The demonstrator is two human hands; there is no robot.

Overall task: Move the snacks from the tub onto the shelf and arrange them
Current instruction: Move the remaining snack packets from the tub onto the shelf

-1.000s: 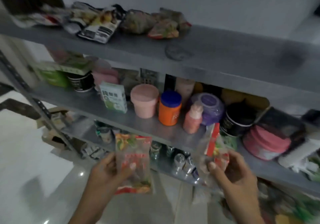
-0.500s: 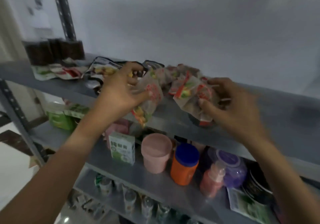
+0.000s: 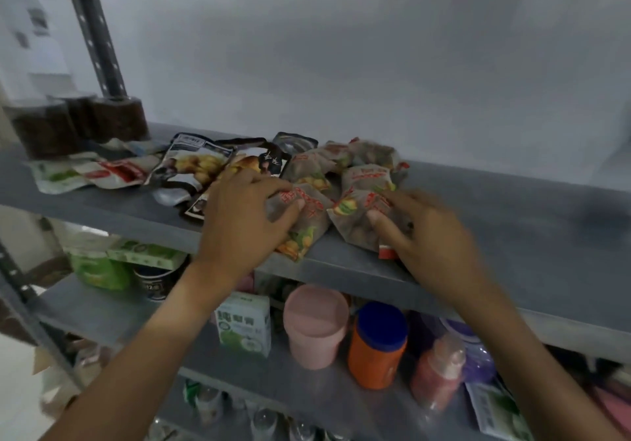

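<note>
Shelf (image 3: pixel 495 235) space lies bare to the right of the snack pile, a wide grey stretch running to the frame edge; to the left the board is crowded with flat pouches and dark jars (image 3: pixel 78 122) by the upright post (image 3: pixel 99 37). Left hand (image 3: pixel 246 222) grips a snack packet (image 3: pixel 304 225) at the front lip of the shelf, thumb pressed on its face and fingers curled over its top; the packet's long axis runs from back-left to front-right, and its lower corner hangs just past the edge. Right hand (image 3: pixel 426 235) holds a second packet (image 3: pixel 358 218) just beside the first, thumb on top, fingers bent round its right side; this one lies roughly crosswise, its bottom corner at the lip. Behind both, more matching packets (image 3: pixel 351 163) sit heaped against a black pouch (image 3: pixel 211 167). Below, a pink tub (image 3: pixel 316 326) and orange jar (image 3: pixel 377 346) stand on the next shelf.
</note>
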